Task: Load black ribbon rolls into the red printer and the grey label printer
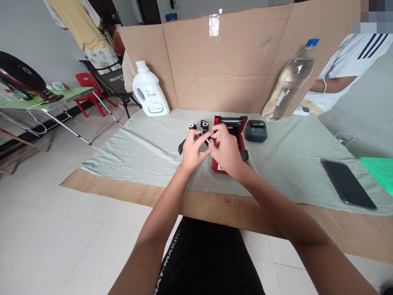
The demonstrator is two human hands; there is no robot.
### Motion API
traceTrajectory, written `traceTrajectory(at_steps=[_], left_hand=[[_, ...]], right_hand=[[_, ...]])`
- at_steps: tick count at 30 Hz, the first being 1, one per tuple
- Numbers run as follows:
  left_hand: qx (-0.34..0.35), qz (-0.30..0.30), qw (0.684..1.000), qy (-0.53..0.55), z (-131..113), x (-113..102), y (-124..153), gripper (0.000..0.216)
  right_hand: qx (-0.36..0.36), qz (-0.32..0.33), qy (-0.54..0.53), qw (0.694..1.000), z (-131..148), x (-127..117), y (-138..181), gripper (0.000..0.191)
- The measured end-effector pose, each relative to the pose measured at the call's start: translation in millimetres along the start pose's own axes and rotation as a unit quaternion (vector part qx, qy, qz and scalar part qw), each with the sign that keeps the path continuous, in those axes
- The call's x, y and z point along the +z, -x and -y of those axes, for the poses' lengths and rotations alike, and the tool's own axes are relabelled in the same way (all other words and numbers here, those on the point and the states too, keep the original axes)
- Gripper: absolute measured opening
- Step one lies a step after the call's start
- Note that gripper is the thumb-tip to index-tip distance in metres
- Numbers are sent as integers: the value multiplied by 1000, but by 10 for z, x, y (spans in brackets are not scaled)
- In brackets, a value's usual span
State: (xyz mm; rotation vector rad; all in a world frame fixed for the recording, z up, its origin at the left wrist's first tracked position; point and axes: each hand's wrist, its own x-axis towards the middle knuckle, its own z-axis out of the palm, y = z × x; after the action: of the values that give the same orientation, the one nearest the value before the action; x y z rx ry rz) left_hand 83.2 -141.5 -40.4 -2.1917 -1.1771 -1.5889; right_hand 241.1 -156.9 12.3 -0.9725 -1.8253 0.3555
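Both hands meet over the desk [215,209], a wood edge under wrinkled pale green cloth [147,151]. Left hand [190,150] and right hand [226,150] pinch a slim small black part [204,135], fingers closed on its ends. It hangs just above the boxy red printer [241,137]. Behind are two stubby black rolls [193,126]. To the right are a rounded grey printer [256,130] and a flat glossy phone [348,184].

Both bare forearms reach forward and converge, the left hand [190,150] and right hand [226,150] meeting side by side, backs turned upward, fingers curled inward, fingertips pinched close together.
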Motion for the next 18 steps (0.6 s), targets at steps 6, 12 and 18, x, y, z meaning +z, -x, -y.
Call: traceTrajectory(at_steps=[6, 12, 18], left_hand=[[-44, -19, 999, -6, 72, -43, 19, 28], [-103, -17, 994, -4, 124, -34, 56, 20], [-122, -42, 991, -16, 123, 2, 72, 19]], right_hand=[[-41, 19, 9, 999, 75, 136, 179, 41], [-43, 47, 23, 998, 84, 243, 280, 42], [-67, 37, 133, 988, 126, 223, 290, 35]])
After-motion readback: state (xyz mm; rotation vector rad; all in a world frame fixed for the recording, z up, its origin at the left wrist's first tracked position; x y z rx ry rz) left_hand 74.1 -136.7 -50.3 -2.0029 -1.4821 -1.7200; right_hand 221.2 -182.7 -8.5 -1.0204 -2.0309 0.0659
